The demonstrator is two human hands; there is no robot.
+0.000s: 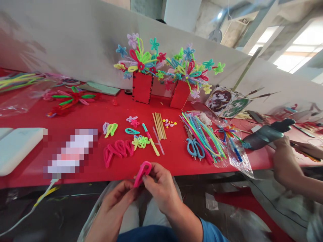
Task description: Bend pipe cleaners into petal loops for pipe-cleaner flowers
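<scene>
Both my hands hold one pink pipe-cleaner loop [142,172] just below the front edge of the red table [83,111]. My left hand [118,198] pinches its lower end, fingers closed. My right hand [161,188] grips the loop's upper part, fingers curled around it. On the table just beyond lie more pink loops [118,150], a yellow-green loop piece [140,142], a teal loop [131,131] and a pink-and-yellow wrapped stick [150,139].
Two red boxes [142,87] full of pipe-cleaner flowers stand at the back. Wooden sticks [159,125], blue scissors [195,148] and a bundle of coloured pipe cleaners [205,136] lie right of centre. Another person's hand [286,161] holds a dark glue gun [267,134] at right. A white box [17,148] sits left.
</scene>
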